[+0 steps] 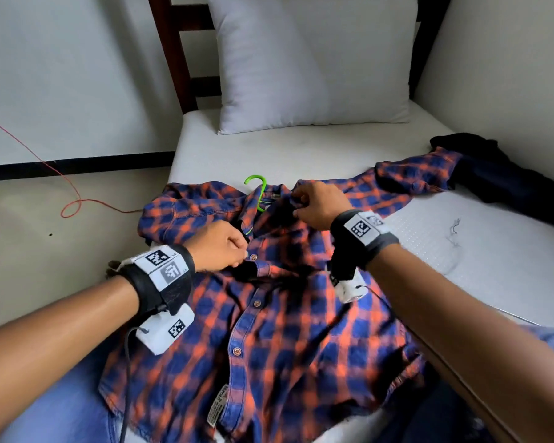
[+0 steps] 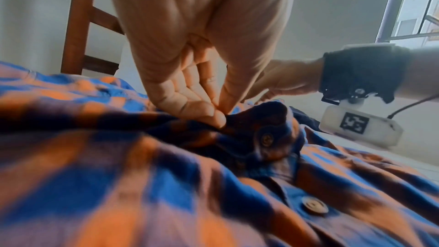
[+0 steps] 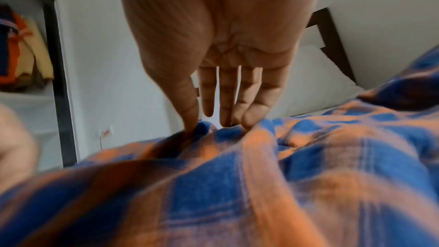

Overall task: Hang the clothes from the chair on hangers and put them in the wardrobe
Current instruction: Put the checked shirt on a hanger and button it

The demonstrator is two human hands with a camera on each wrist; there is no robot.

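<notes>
A blue and orange plaid shirt point(image 1: 269, 314) lies spread front-up on the white bed point(image 1: 301, 155). A green hanger point(image 1: 259, 190) sits inside it, its hook sticking out of the collar. My left hand point(image 1: 218, 247) pinches the button placket point(image 2: 237, 125) near the top button point(image 2: 267, 139) between thumb and fingers. My right hand point(image 1: 317, 204) pinches the shirt's collar edge point(image 3: 209, 131) on the right side, thumb under the fold and fingers on top. The hanger's arms are hidden under the cloth.
A white pillow point(image 1: 311, 62) leans on the dark headboard point(image 1: 173, 52). Dark clothing point(image 1: 499, 174) lies at the bed's right edge by the wall. A red cord point(image 1: 71, 193) loops on the floor at left. The right wrist view shows a shelf with folded clothes point(image 3: 21, 52).
</notes>
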